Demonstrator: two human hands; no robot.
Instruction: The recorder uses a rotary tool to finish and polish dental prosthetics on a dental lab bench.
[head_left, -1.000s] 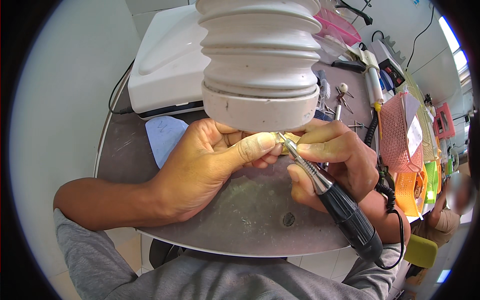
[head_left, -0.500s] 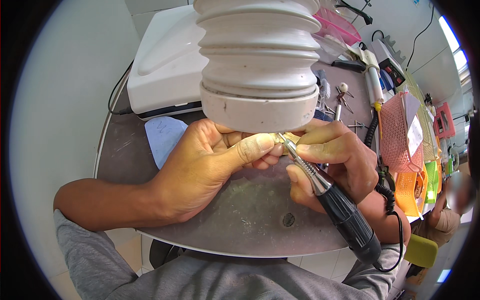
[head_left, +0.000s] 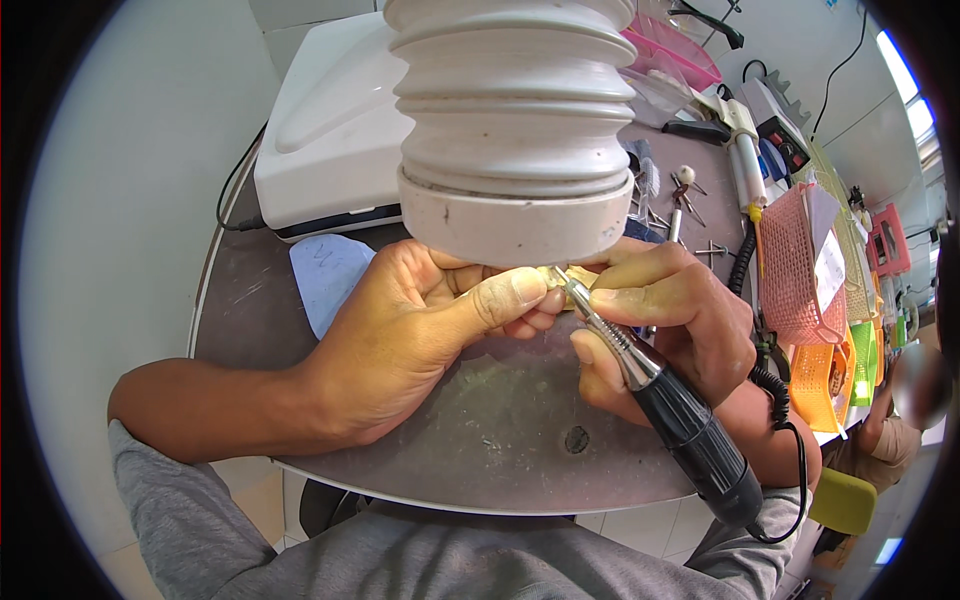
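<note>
My right hand [head_left: 675, 320] grips a rotary handpiece [head_left: 655, 400] with a silver nose and a black ribbed body. Its thin tip touches or nearly touches a small pale-yellow piece [head_left: 580, 274]. Between thumb and fingers, my left hand [head_left: 450, 300] pinches that piece, which looks like a dental model; most of it is hidden by fingers and by the hose. Right above both hands hangs the rim of a white corrugated suction hose [head_left: 515, 215].
A white machine [head_left: 335, 130] stands at the back left, beside a light blue sheet [head_left: 330, 280]. Small metal tools [head_left: 690, 195] lie at the back right. Pink [head_left: 805, 265] and orange [head_left: 825, 380] baskets line the right side. Another person [head_left: 885, 430] sits at the far right.
Both hands, the handpiece and the pale piece stay almost in place. The hose appears shifted very slightly left.
</note>
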